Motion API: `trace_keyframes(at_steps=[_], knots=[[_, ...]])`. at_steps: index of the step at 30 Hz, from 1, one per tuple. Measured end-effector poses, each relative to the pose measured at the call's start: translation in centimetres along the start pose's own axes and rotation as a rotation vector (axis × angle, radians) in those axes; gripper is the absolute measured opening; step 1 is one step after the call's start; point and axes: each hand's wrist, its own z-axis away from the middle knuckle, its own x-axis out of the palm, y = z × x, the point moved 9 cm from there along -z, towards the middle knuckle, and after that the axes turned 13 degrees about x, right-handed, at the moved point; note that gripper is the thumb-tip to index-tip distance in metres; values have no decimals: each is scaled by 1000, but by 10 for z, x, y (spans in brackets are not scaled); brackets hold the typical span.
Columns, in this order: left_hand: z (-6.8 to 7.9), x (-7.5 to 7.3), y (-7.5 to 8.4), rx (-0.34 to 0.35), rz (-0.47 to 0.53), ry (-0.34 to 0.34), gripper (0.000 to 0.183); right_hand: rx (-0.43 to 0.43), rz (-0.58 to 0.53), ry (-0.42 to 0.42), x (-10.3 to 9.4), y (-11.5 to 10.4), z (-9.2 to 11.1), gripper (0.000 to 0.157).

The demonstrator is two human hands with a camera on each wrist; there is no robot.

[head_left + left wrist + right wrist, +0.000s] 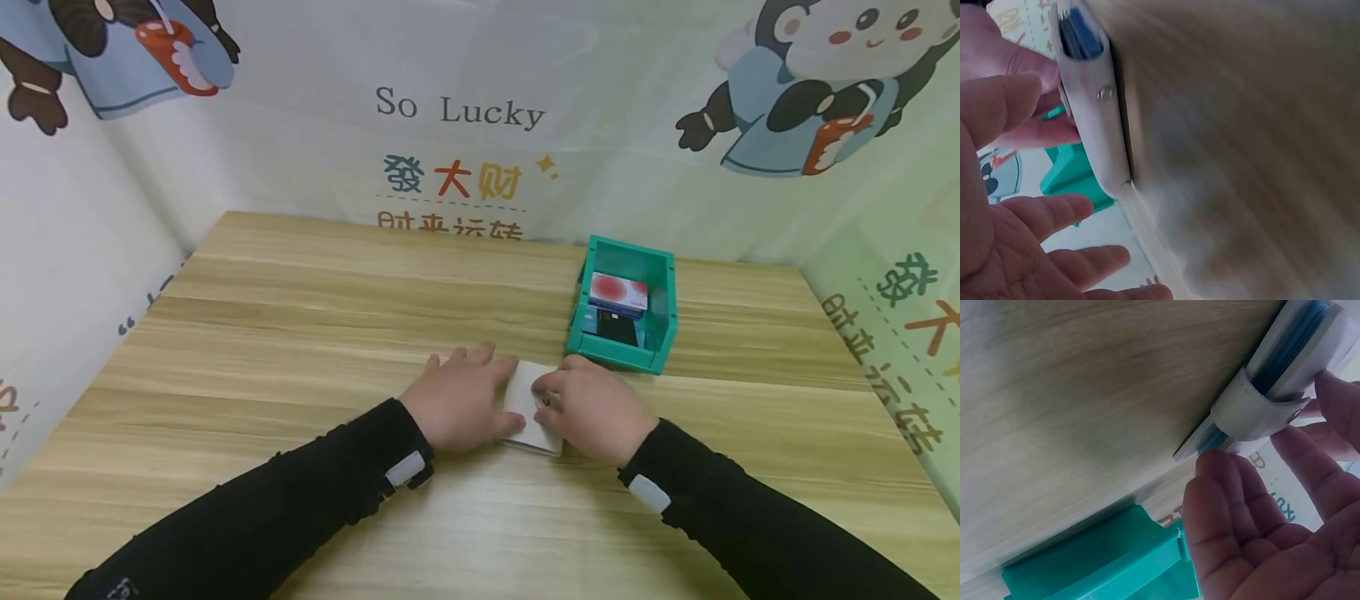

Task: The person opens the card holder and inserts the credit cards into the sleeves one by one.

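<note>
Wooden table [322, 300], left fingers [1050, 212] spread beside wallet [525, 397], right fingers [1312, 467] pinching strap [1250, 412]

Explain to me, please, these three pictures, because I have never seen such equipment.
There is no robot: these are a person's bare left hand and right hand. The wide picture is taken from the head, looking forward and down; the other two, from the left and right wrists. On the wooden table lies a white card holder with something blue inside; behind it, to the right, stands a green bin with cards. The right hand grips the holder's strap near its button; the left hand lies spread beside the holder.
</note>
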Motion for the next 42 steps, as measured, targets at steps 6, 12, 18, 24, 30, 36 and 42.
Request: trace_keyframes(at_steps=[6,12,18,24,30,36,42], knots=[[0,4,12,63,-1,-17,76,-68,-35,11,1,-8,-1,27],[-1,6,18,98,-26,-13,81,-112,-24,29,0,-14,-2,23],[-3,6,20,104,-54,-6,82,-130,-8,51,-1,-15,-3,19],[-3,8,20,108,-88,1,80,-129,27,63,2,-15,-5,15],[-2,9,19,110,-97,1,79,-131,51,61,3,-18,-5,16],[-2,9,20,115,-104,7,79,-90,24,1,7,-16,-7,16],[-4,9,22,125,-120,6,79,-71,-3,-15,9,-11,-8,9]])
